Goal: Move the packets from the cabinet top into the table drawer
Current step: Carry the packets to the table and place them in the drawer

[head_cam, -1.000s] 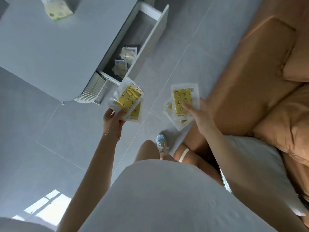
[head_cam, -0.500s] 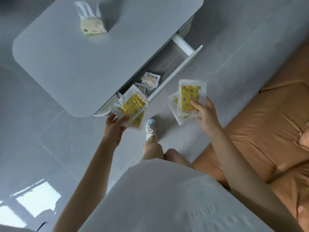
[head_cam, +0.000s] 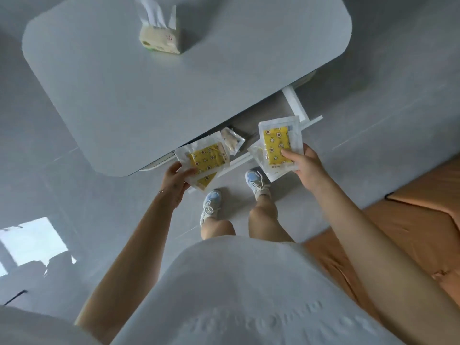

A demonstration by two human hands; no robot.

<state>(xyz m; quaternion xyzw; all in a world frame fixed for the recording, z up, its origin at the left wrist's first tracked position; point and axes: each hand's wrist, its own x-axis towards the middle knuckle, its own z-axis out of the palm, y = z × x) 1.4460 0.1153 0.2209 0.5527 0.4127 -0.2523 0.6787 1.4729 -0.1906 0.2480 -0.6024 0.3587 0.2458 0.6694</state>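
Observation:
My left hand (head_cam: 175, 181) grips a small stack of clear packets with yellow patterned contents (head_cam: 206, 161), held over the near left end of the open table drawer (head_cam: 295, 102). My right hand (head_cam: 305, 168) holds another stack of the same yellow packets (head_cam: 277, 144) above the drawer's front panel. Inside the drawer lies a pale packet (head_cam: 231, 143); the tabletop and my packets hide most of the drawer's inside.
The grey table (head_cam: 149, 95) with rounded corners carries a tissue pack (head_cam: 160, 38) near its far side. An orange sofa (head_cam: 410, 220) runs along the right. My two feet in white and blue sneakers (head_cam: 257, 181) stand on the grey tiled floor before the drawer.
I have stepped closer to the table, so both hands with their packets now hover right over the open drawer. The table has swung to the middle of the view.

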